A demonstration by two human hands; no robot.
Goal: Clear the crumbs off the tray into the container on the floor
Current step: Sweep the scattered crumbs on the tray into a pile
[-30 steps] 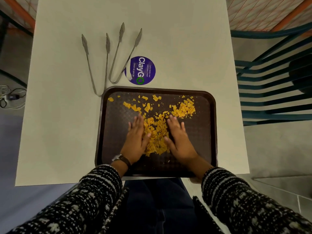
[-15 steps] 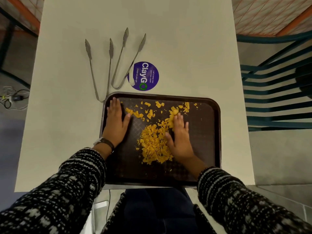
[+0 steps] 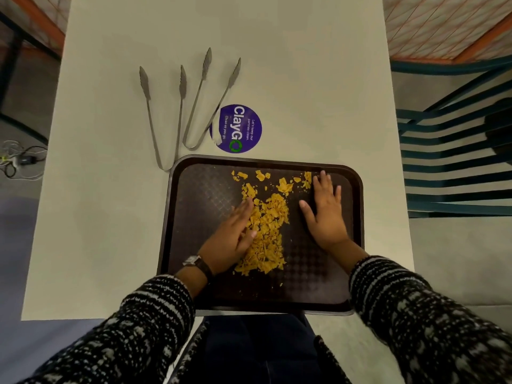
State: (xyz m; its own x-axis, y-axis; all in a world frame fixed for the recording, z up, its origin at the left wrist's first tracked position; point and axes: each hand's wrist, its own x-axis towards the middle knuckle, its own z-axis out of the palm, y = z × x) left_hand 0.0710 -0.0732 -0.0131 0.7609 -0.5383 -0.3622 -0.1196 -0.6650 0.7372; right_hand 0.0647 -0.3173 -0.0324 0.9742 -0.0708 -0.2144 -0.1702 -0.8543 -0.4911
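Note:
A dark brown tray [image 3: 194, 189] lies at the near edge of the pale table, its front edge overhanging toward my lap. Orange-yellow crumbs [image 3: 267, 231] form a long heap down the tray's middle, with looser bits along the far rim. My left hand [image 3: 231, 239] lies flat and open against the heap's left side, touching the crumbs. To the right of the heap, my right hand [image 3: 325, 213] rests flat and open on the tray, fingertips near the far right crumbs. No container is in view.
Two metal tongs [image 3: 166, 115] lie on the table [image 3: 318, 79] beyond the tray's left corner. A round purple sticker [image 3: 239, 128] sits just past the tray's far rim. A teal slatted chair [image 3: 454, 162] stands to the right. Cables [image 3: 19, 162] lie on the floor at left.
My left hand has swept from the tray's far left corner inward to the heap, pushing crumbs along. My right hand has moved from the heap out to the far right of the tray.

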